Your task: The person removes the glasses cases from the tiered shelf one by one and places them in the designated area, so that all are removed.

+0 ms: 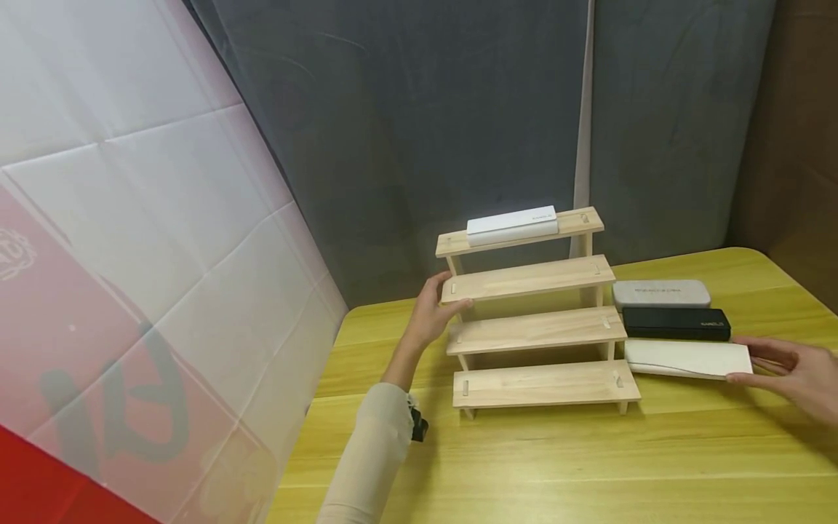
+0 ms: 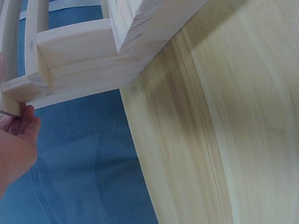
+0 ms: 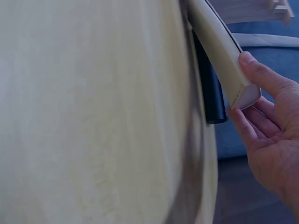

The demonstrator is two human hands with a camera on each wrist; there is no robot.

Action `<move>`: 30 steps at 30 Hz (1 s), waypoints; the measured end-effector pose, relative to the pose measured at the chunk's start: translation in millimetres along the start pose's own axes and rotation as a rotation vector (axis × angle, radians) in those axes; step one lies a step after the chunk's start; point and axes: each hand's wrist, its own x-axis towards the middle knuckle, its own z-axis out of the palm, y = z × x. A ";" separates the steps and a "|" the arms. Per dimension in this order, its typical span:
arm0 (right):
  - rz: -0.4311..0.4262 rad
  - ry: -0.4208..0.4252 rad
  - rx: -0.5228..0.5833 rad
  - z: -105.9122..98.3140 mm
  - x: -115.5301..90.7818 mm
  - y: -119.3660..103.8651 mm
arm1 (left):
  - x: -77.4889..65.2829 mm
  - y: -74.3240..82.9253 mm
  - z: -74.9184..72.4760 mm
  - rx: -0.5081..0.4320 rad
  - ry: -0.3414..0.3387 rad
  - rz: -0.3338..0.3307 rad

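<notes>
A stepped wooden display rack with several tiers stands on the table. My left hand holds the left end of its second tier from the top, thumb over the front edge. In the left wrist view, the fingers curl at the rack's wood. To the right of the rack, my right hand pinches the right end of a white glasses case, thumb on one side and fingers on the other. The right wrist view shows that case tilted. Another white glasses case lies on the top tier.
A black glasses case and a grey one lie behind the held case, right of the rack. The yellow wood-grain table ends at a grey curtain behind. A white and red printed sheet hangs on the left.
</notes>
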 end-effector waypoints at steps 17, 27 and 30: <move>0.020 -0.072 -0.252 4.4 7.8 20.5 | 0.0 -0.5 0.9 0.000 0.001 -0.003; 0.009 -0.078 -0.325 4.2 9.5 19.1 | -0.1 -0.8 2.3 0.004 0.004 -0.006; 0.020 -0.082 -0.353 3.9 10.4 20.5 | 0.1 -0.4 2.3 0.005 0.004 -0.002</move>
